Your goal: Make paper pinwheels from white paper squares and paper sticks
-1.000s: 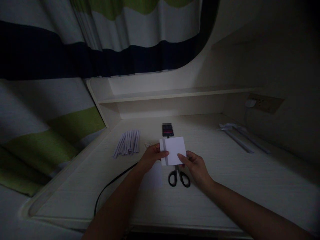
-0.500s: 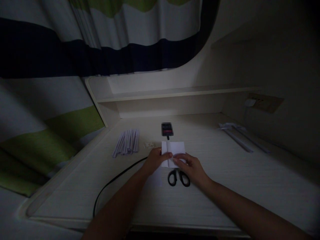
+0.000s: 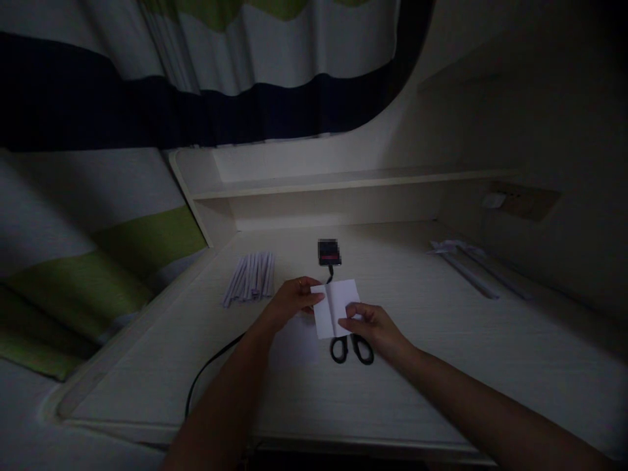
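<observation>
A small white sheet of paper (image 3: 337,302) with a crease down it is held up above the desk. My left hand (image 3: 292,299) pinches its left edge, thumb on top. On the right side, my right hand (image 3: 369,322) grips the paper between thumb and fingers. Just below the paper lie scissors (image 3: 362,350); their black handles show and the blades are hidden under the sheet. Another pale sheet (image 3: 294,343) lies flat on the desk, partly under my left forearm.
A row of rolled paper sticks (image 3: 250,278) lies at the left. A small dark device (image 3: 328,252) with a black cable (image 3: 213,360) sits behind the paper. Long paper strips (image 3: 468,271) lie at the right, below a wall socket (image 3: 520,201). A shelf (image 3: 343,182) runs along the back.
The paper has tilted, its left side now lower and nearer. My left hand has shifted left and up to the paper's edge, covering the small bits on the desk.
</observation>
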Motion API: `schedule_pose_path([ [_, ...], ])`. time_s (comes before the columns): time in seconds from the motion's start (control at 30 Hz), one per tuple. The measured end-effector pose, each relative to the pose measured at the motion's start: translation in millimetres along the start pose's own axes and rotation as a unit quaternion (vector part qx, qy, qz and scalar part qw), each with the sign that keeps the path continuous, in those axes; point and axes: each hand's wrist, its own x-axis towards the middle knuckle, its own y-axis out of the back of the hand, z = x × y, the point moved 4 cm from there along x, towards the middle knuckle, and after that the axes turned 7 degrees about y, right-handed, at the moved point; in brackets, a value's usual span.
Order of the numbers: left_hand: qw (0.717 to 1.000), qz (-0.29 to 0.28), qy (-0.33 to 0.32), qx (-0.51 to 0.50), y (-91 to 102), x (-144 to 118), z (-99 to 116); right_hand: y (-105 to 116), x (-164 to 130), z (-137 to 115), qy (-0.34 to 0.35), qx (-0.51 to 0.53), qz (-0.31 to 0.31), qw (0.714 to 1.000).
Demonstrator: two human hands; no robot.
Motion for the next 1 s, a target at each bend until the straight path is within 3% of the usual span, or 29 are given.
schedule_pose_path([
  [0.07,0.999,-0.008,0.019,0.026,8.4,-0.3,0.1,-0.4,1.0,-3.2,0.02,0.027,-0.006,0.999],
  [0.17,0.994,0.031,0.049,0.091,27.3,-2.6,1.0,4.9,3.9,-12.7,0.051,0.056,0.013,0.997],
  [0.27,0.976,0.027,0.087,0.199,42.9,-5.9,-1.2,15.6,7.3,-18.3,0.045,0.039,0.04,0.997],
  [0.47,0.89,-0.022,0.149,0.43,56.5,-5.9,-16.9,37.2,13.2,-15.0,0.082,-0.079,0.081,0.99],
  [0.57,0.841,-0.032,0.131,0.524,57.2,-4.0,-19.0,43.6,15.0,-13.0,0.12,-0.172,0.115,0.971],
  [0.67,0.808,-0.025,0.101,0.58,56.8,-3.7,-15.9,42.7,14.3,-16.0,0.187,-0.278,0.115,0.935],
  [0.77,0.802,-0.028,0.09,0.59,55.8,-5.1,-13.6,36.2,10.0,-21.1,0.253,-0.39,0.077,0.882],
  [0.93,0.807,-0.017,0.076,0.585,54.6,-7.3,-8.5,26.3,-0.9,-32.1,0.359,-0.527,0.034,0.77],
  [1.0,0.84,-0.002,0.059,0.539,50.7,-7.5,-3.7,21.8,-5.5,-37.5,0.411,-0.546,0.012,0.73],
])
